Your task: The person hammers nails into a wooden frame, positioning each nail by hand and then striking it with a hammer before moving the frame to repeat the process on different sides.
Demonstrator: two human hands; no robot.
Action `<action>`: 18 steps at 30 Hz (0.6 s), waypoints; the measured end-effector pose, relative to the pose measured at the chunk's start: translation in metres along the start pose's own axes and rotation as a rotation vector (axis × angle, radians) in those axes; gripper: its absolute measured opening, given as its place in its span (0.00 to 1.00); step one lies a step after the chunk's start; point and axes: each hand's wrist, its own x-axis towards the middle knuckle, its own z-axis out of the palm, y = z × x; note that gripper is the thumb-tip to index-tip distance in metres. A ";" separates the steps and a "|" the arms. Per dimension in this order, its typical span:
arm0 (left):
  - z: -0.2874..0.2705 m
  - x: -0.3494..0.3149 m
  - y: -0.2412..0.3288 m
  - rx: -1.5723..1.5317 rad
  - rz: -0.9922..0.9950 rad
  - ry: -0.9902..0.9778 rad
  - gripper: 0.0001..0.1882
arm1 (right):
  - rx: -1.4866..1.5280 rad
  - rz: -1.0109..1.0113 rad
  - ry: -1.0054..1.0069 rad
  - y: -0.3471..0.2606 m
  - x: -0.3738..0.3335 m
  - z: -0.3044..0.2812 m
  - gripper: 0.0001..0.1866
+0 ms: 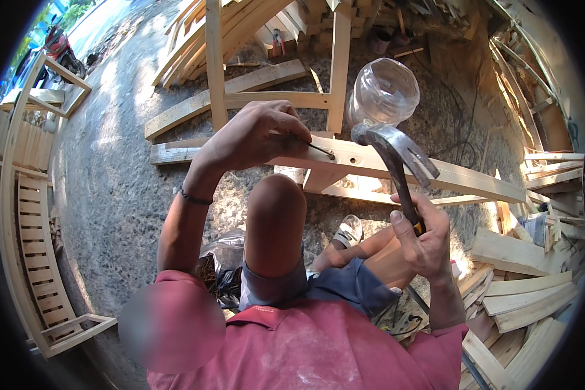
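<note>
My left hand is closed on a thin dark metal rod, held at a slant. Its far tip touches the top face of a pale wooden beam, beside a round hole. Whether the rod is a nail or a punch I cannot make out. My right hand grips a claw hammer by its dark handle. The hammer's metal head is raised above the beam, to the right of the rod. The beam lies across in front of my bent knee, joined to a wooden frame standing beyond it.
A clear plastic jar stands behind the beam. Loose boards are piled at the right, with more timber stacked at the back. Pliers lie there too. A slatted wooden frame stands at the left.
</note>
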 end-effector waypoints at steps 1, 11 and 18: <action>-0.001 0.000 0.000 -0.012 -0.009 -0.010 0.10 | -0.002 -0.005 0.001 -0.002 0.001 0.000 0.13; -0.001 0.002 -0.002 -0.072 -0.055 -0.022 0.09 | -0.017 -0.034 -0.053 0.001 0.006 0.006 0.15; -0.001 0.003 0.001 -0.104 -0.122 -0.049 0.08 | -0.006 -0.019 -0.116 -0.006 0.008 0.004 0.16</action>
